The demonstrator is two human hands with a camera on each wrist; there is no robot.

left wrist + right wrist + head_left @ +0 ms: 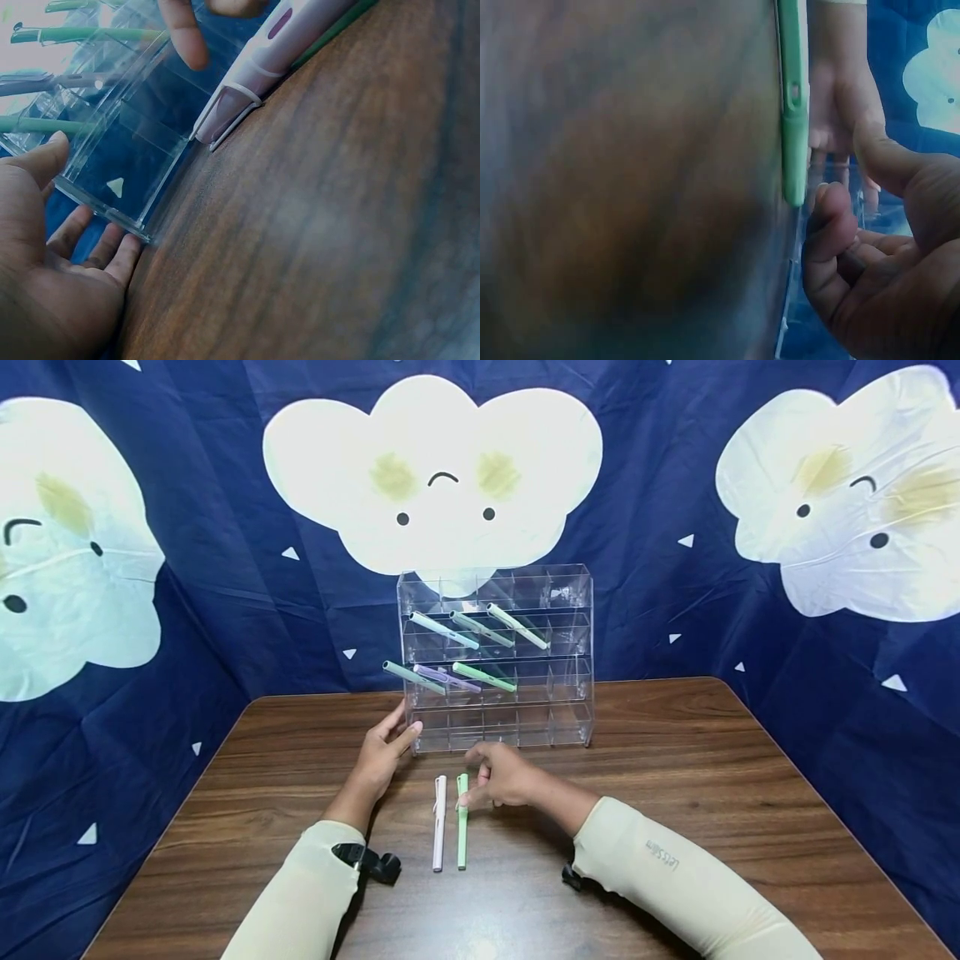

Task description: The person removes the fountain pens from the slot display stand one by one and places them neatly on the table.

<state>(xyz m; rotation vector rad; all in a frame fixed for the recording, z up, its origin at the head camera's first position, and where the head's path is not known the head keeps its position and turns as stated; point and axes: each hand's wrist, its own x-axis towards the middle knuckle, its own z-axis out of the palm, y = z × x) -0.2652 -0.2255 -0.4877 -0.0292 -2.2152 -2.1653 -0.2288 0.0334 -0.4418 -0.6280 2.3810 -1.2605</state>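
A clear acrylic tiered pen rack (517, 718) stands at the table's back, slanted pens lying in two of its tiers. My left hand (381, 756) holds the rack's lower left corner, thumb (46, 159) at the front and fingers along the side. In front of the rack, a pale pink pen (439, 827) and a light green pen (462, 839) lie side by side, clips toward the rack. My right hand (504, 774) is over the green pen's clip end, thumb and index finger spread apart. The right wrist view shows the green pen (795, 150) beside the bent fingers.
The upper filled tier has a light blue pen (444, 631), a grey-green pen (482, 629) and a pale pen (517, 627). Below are a teal pen (412, 677), a purple pen (450, 678) and a green pen (483, 677). A blue cloud-print cloth (645, 460) hangs behind the table.
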